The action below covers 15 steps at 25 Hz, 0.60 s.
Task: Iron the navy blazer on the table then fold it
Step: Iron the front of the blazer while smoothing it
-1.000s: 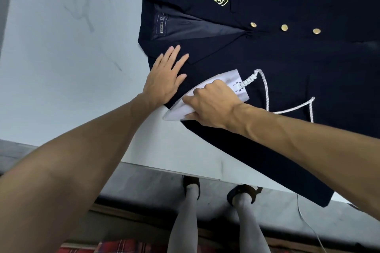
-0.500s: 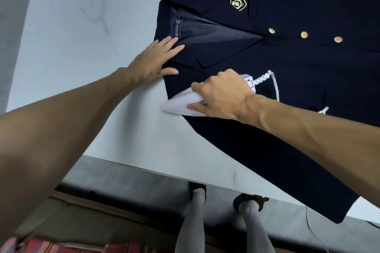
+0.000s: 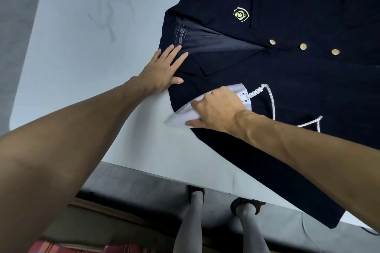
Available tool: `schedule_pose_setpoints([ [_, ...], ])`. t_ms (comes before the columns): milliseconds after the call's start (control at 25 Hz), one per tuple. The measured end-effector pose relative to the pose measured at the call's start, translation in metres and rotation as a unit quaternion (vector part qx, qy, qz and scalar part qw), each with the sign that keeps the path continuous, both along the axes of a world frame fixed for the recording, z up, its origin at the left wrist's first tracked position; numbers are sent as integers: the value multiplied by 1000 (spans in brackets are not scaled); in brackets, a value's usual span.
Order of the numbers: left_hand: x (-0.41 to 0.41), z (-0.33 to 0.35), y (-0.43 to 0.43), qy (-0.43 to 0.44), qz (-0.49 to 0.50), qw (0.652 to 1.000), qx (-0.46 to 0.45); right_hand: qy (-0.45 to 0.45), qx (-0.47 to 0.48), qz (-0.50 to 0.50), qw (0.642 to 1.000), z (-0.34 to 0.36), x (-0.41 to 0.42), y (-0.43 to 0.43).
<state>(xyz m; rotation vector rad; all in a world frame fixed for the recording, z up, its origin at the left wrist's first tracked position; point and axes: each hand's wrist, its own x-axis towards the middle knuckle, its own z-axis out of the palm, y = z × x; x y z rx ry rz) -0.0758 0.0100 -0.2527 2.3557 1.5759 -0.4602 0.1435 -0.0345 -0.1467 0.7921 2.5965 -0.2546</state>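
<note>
In the head view the navy cloth blazer [image 3: 287, 92] lies front-up on the pale grey bench [image 3: 82, 47]. Its collar is toward the left and its long axis runs off to the right, along the line of three round gold buttons [image 3: 303, 46], with a gold shield crest [image 3: 241, 14] on the far chest. The left hand [image 3: 162, 70] lies flat with straight fingers and presses the near lapel at the collar edge, pinning the cloth. The right hand [image 3: 216, 109] curls round the handle of the white pointed iron [image 3: 181, 118], just beside the left hand and nearer the body. The iron's nose points left and slightly toward the person, past the blazer's shoulder edge onto bare bench, and its white braided cord [image 3: 271, 100] trails back over the cloth to the right. Nearly all the unpressed cloth therefore lies right of and beyond the iron, behind its heel. The next stroke probably has to run back rightward along the blazer, with the cord kept out of its way.
</note>
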Motion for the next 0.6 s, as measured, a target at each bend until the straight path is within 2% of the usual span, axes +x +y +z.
schedule_pose_setpoints([
  [80,2,4,1,10,1,1000,-9,-30,-22,45,998,1,14,-16],
  [200,6,7,1,21,15,1000,-14,-50,-39,57,996,2,25,-26],
  [280,11,7,-5,13,11,1000,4,-35,-8,55,998,8,21,-22],
  [360,15,5,-15,-24,7,999,22,-8,57,35,998,17,13,-14],
  [520,12,7,-14,-76,26,997,-15,0,20,-15,1000,5,-4,6],
  [600,15,6,-14,-69,17,997,7,1,31,-17,999,-1,-6,12],
])
